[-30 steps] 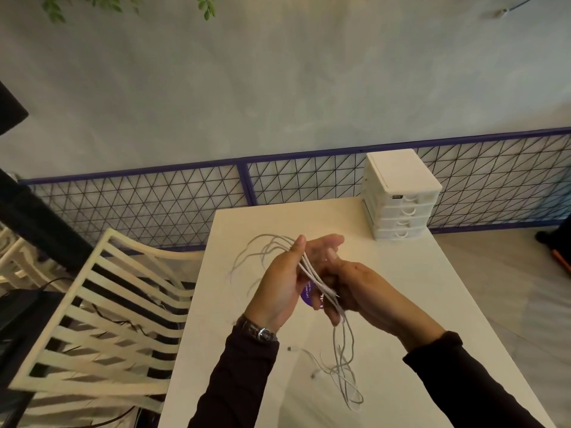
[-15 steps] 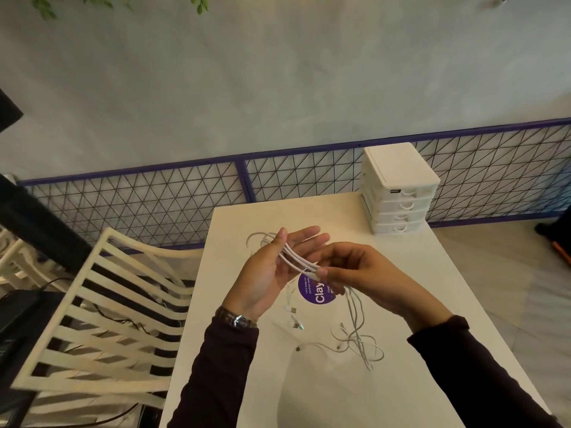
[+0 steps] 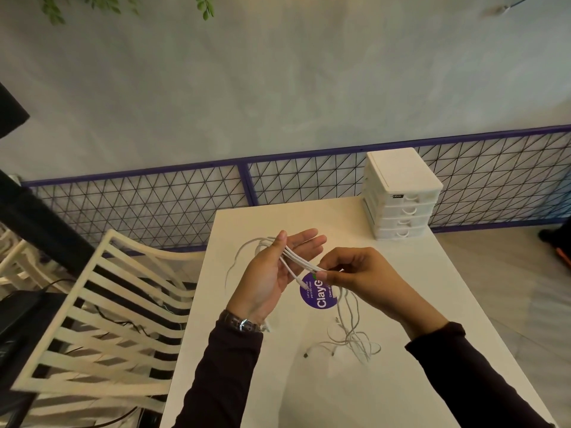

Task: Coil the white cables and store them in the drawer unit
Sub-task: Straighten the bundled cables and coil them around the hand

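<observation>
1. The left hand (image 3: 272,279), curled round the white cables (image 3: 301,262) a second ago, now lies flat. Its fingers (image 3: 309,242) are straight and together, and the strands are drawn taut across the palm behind the raised thumb.
2. The right hand (image 3: 358,273) has dropped lower, its thumb and fingertips (image 3: 323,274) clamped on the bundle just past the left palm.
3. Below that pinch the slack now trails onto the table (image 3: 401,304) in a loose tangle, and a round purple sticker (image 3: 321,299) shows beneath the fingers.
4. By this reading a first loop is being measured out and the coiling is barely begun.
5. The cables are thin, smooth and limp, with small plug ends.
6. The drawer unit (image 3: 401,186), a boxy stack of matte white plastic, stands well beyond the fingertips with all its drawers closed.
</observation>
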